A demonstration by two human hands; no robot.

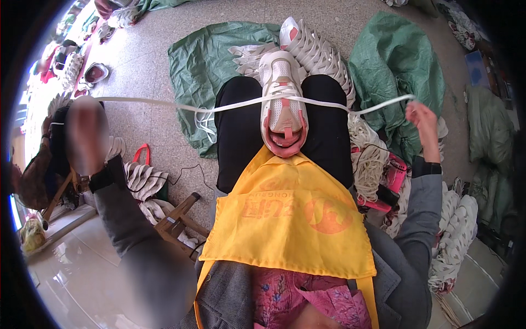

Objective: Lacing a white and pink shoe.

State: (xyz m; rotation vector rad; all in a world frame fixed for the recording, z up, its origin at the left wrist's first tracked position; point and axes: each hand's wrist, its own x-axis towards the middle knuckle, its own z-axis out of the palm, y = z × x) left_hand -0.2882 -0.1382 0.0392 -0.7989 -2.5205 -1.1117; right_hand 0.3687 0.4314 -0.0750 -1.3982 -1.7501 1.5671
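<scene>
A white and pink sneaker [282,109] rests between my knees, its toe pointing away and its heel opening toward me. A long white shoelace [230,106] passes through the sneaker's upper part and stretches out to both sides. At far right, my right hand [423,118] is closed, pinching one end of the lace. The other end reaches my left hand [87,134], held far out to the left. That hand is blurred and its fingers are unclear, but the lace hangs in the air up to it. A yellow apron [285,219] covers my lap below the sneaker.
Stacked white shoes [318,55] lie beyond my knees, between green sacks [394,71]. White laces [370,164] hang in a bundle beside my right thigh. A wooden stool [178,219] stands at left, near more shoe parts [145,181]. Another person [41,164] sits at far left.
</scene>
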